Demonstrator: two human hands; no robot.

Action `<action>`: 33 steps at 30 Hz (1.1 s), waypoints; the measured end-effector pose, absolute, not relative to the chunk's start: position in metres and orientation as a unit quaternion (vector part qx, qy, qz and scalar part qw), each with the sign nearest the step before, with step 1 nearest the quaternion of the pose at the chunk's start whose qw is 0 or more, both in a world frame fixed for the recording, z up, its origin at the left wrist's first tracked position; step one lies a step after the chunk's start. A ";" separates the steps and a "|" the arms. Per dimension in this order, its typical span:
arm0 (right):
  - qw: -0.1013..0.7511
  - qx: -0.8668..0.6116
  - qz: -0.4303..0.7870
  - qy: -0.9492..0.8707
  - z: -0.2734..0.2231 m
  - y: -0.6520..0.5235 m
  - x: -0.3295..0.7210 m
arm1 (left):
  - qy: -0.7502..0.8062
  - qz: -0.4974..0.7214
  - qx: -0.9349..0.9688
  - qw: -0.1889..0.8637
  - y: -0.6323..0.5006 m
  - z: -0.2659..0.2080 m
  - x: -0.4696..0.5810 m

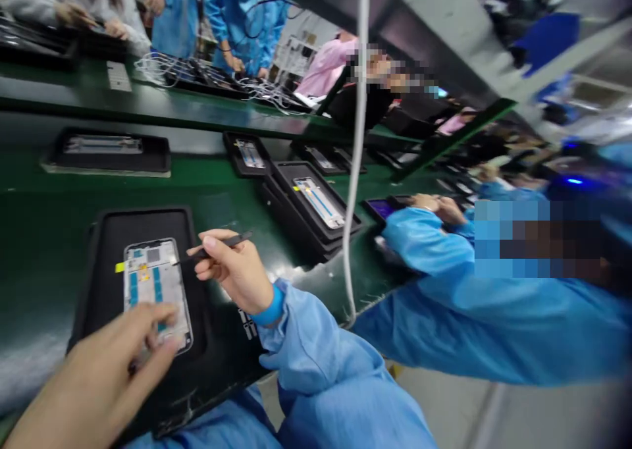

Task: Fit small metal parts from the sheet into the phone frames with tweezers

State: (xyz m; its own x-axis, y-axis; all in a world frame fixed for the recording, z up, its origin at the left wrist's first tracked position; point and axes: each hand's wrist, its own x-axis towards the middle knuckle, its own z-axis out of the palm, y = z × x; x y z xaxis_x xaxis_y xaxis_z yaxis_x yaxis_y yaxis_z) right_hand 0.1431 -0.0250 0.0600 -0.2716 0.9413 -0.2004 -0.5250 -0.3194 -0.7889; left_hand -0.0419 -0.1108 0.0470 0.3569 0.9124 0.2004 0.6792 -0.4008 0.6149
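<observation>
A phone frame [172,278] lies in a black foam tray [141,222] in front of me. It carries blue strips, small gold and white parts, and a yellow tab at its left edge. My right hand [237,268] is closed around black tweezers [217,245], whose tip points left to the frame's upper right part. Over the frame's lower left part is my left hand [108,363], somewhat blurred. Its thumb and forefinger are apart, with nothing visible between them; the other fingers are curled and partly hidden. I cannot tell whether it touches the frame.
Stacked black trays [306,225] with another phone frame stand to the right. More trays [111,153] sit farther back on the green bench. A white cable [356,146] hangs down in front. A co-worker's blue sleeve [419,238] is close at right; other people work across the bench.
</observation>
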 end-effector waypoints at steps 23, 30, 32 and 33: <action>0.530 -0.268 0.306 -0.744 0.070 -0.026 0.114 | 0.629 0.448 0.536 0.342 -0.072 0.062 -0.068; 0.515 -0.268 0.325 -0.747 0.070 -0.018 0.114 | 0.597 0.388 0.645 0.278 -0.064 0.059 -0.075; 0.503 -0.269 0.326 -0.754 0.069 -0.017 0.113 | 0.581 0.376 0.682 0.237 -0.064 0.058 -0.074; 0.498 -0.272 0.326 -0.756 0.069 -0.017 0.113 | 0.575 0.372 0.696 0.217 -0.064 0.057 -0.074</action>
